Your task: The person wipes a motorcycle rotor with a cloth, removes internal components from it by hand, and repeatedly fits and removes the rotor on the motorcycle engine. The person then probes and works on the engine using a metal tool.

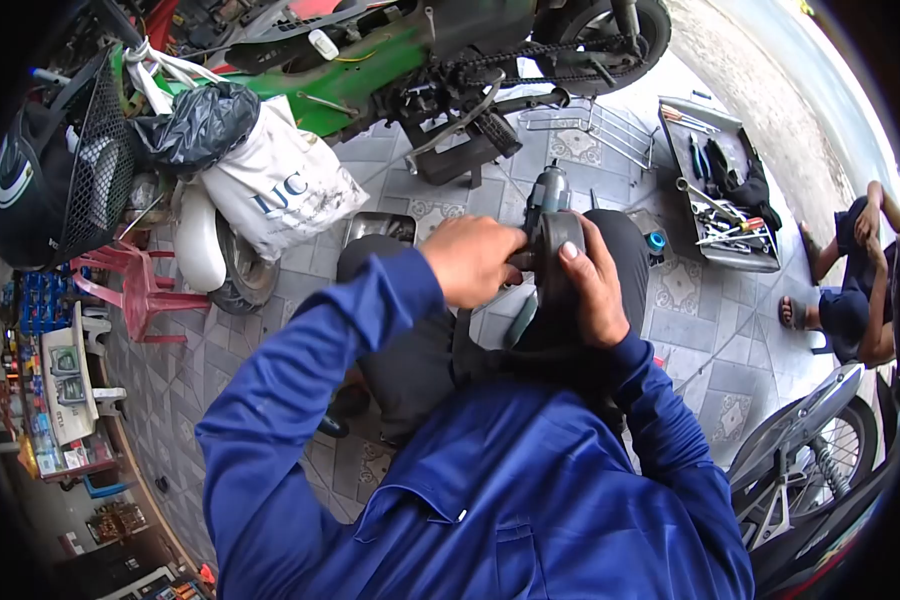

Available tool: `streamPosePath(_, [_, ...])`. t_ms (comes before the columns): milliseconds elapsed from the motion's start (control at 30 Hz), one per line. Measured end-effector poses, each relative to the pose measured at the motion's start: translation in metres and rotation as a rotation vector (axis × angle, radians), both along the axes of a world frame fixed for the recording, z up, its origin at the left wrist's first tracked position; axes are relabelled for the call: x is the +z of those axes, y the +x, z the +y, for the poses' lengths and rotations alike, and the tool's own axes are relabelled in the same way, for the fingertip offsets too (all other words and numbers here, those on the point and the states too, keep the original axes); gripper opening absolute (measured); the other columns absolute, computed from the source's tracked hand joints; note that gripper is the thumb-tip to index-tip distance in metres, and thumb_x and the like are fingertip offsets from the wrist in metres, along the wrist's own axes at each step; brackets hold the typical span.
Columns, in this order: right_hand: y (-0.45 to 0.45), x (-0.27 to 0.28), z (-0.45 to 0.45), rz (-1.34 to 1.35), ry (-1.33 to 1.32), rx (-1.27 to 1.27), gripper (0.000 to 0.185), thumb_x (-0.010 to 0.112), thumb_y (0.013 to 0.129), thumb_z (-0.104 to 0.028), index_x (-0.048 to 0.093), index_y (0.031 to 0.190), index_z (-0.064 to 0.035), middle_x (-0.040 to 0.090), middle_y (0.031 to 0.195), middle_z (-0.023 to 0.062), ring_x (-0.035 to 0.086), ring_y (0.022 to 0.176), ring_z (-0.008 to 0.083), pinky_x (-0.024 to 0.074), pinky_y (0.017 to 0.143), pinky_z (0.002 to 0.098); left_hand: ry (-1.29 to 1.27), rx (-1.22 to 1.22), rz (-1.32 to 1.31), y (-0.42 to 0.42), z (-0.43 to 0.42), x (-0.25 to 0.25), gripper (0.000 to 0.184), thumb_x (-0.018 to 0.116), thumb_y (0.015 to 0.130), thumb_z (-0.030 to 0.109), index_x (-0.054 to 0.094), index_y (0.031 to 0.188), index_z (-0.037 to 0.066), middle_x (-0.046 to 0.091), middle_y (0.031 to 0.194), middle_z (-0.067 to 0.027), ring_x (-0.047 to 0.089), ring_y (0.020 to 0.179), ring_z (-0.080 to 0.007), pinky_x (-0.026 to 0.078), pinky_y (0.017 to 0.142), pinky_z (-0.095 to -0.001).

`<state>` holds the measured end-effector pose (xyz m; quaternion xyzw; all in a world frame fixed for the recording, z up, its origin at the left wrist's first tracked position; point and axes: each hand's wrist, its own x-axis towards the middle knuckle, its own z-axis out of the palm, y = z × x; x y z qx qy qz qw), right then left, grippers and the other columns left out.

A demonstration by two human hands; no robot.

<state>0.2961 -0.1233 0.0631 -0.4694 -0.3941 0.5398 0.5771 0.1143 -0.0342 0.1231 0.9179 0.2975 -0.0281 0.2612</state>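
Between my knees my right hand (598, 285) grips a dark round part (558, 270), with the thumb pressed on its near face. It looks like a drum or hub, but its exact kind is unclear. My left hand (473, 262) is closed at the part's left side. Its fingertips meet near the part, and what they pinch is hidden. Just beyond the round part, a grey-green power tool (548, 188) points away from me, partly covered by the part and my hands. A metal tray (382, 228) lies on the floor by my left knee.
A green motorbike frame (370, 80) stands ahead. An open toolbox (760, 262) with spanners and pliers lies ahead right. A white bag (280, 190) hangs at left near a red plastic chair (140, 285). Another person (860, 270) sits at right, above a parked motorbike (820, 450).
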Motion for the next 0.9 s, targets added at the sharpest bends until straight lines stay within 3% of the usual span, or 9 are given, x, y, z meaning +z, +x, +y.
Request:
streamPosePath(67, [0.004,-0.010,-0.002,0.247,-0.165,0.005,0.045,0.055,0.098,-0.046,0.057,0.121,-0.0072,0.064,0.098,0.0067,0.063,0.088,0.0166,0.0517,0.072,0.0333,0.613,-0.002,-0.139,0.002,-0.025,-0.017,0.023,0.065,0.084,0.014,0.065,0.104,0.002,0.067,0.088,-0.0130,0.067,0.087,-0.0323,0.051,0.079,-0.0440])
streamPosePath(133, [0.003,0.029,-0.007,0.527,-0.445,0.028,0.044,0.057,0.097,-0.051,0.059,0.116,-0.0118,0.064,0.093,0.0054,0.062,0.082,0.0168,0.0507,0.064,0.0346,0.794,-0.071,-0.175,-0.001,-0.031,-0.011,0.025,0.064,0.082,0.010,0.063,0.106,0.002,0.065,0.093,-0.0116,0.065,0.090,-0.0325,0.050,0.082,-0.0435])
streamPosePath(200, [0.000,0.011,-0.012,0.523,-0.401,-0.020,0.044,0.060,0.096,-0.051,0.060,0.118,-0.0129,0.063,0.095,0.0035,0.061,0.081,0.0165,0.0497,0.063,0.0341,0.685,-0.001,-0.216,0.006,-0.027,-0.003,0.027,0.064,0.084,0.012,0.063,0.109,0.002,0.065,0.097,-0.0145,0.064,0.095,-0.0361,0.051,0.084,-0.0444])
streamPosePath(267, [0.006,-0.015,-0.014,0.182,-0.180,-0.043,0.074,0.067,0.093,-0.050,0.045,0.141,0.0011,0.059,0.125,0.0176,0.057,0.114,0.0215,0.0459,0.098,0.0336,0.171,0.057,0.016,0.003,-0.030,0.022,0.036,0.068,0.088,0.019,0.062,0.117,-0.001,0.067,0.100,-0.0194,0.065,0.096,-0.0381,0.051,0.086,-0.0456])
streamPosePath(367, [0.016,-0.003,-0.025,-0.018,-0.089,0.056,0.079,0.068,0.093,-0.047,0.039,0.147,0.0025,0.060,0.125,0.0206,0.058,0.116,0.0248,0.0463,0.100,0.0367,-0.434,0.126,0.061,0.001,-0.008,0.011,0.031,0.070,0.085,0.020,0.064,0.105,-0.003,0.068,0.083,-0.0228,0.067,0.083,-0.0419,0.052,0.075,-0.0469])
streamPosePath(567, [0.023,0.013,-0.041,0.256,-0.250,0.051,0.059,0.056,0.099,-0.041,0.046,0.143,-0.0034,0.058,0.125,0.0101,0.056,0.111,0.0152,0.0466,0.095,0.0299,0.654,-0.074,-0.324,0.015,-0.048,0.002,0.031,0.075,0.078,0.013,0.058,0.102,0.003,0.064,0.089,-0.0170,0.063,0.083,-0.0379,0.047,0.077,-0.0439])
streamPosePath(667, [0.026,0.008,-0.043,0.184,-0.108,-0.017,0.057,0.055,0.098,-0.037,0.047,0.142,-0.0019,0.058,0.128,0.0089,0.054,0.119,0.0159,0.0411,0.103,0.0301,0.107,0.046,-0.295,0.017,-0.048,0.020,0.042,0.072,0.084,0.015,0.057,0.120,-0.001,0.067,0.106,-0.0216,0.065,0.095,-0.0417,0.047,0.079,-0.0494])
streamPosePath(767, [0.030,0.022,-0.042,-0.049,-0.086,0.039,0.066,0.058,0.092,-0.038,0.045,0.144,0.0022,0.056,0.134,0.0123,0.052,0.124,0.0203,0.0387,0.107,0.0329,-0.375,-0.004,-0.033,0.008,-0.018,0.007,0.046,0.067,0.091,0.032,0.057,0.125,0.002,0.069,0.095,-0.0243,0.065,0.088,-0.0445,0.050,0.077,-0.0508])
streamPosePath(900, [0.026,0.010,-0.040,0.073,-0.075,0.054,0.065,0.053,0.097,-0.040,0.044,0.146,0.0012,0.060,0.128,0.0101,0.058,0.113,0.0160,0.0458,0.097,0.0283,0.217,0.083,-0.218,0.014,-0.049,0.007,0.032,0.073,0.083,0.012,0.054,0.106,0.001,0.067,0.100,-0.0236,0.064,0.089,-0.0430,0.049,0.076,-0.0497])
